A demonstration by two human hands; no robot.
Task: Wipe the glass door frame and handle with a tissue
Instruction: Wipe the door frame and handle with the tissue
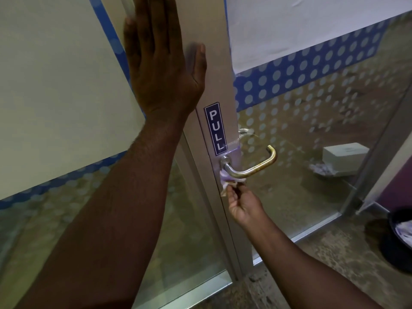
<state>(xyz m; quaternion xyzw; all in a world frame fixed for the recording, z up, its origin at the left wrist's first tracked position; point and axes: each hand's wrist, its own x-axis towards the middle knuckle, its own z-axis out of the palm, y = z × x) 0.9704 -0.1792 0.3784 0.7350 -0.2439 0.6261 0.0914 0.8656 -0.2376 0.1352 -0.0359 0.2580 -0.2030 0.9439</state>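
A grey metal door frame runs down the middle, with a blue PULL label on it. Below the label a brass-toned lever handle sticks out to the right. My left hand lies flat against the frame high up, fingers spread and holding nothing. My right hand is just under the handle's base, pinching a crumpled white tissue that presses against the frame beneath the handle.
Glass panels with dotted blue film flank the frame. Behind the glass a white box and crumpled paper lie on the floor. A dark bin with paper inside stands at the right edge on the speckled floor.
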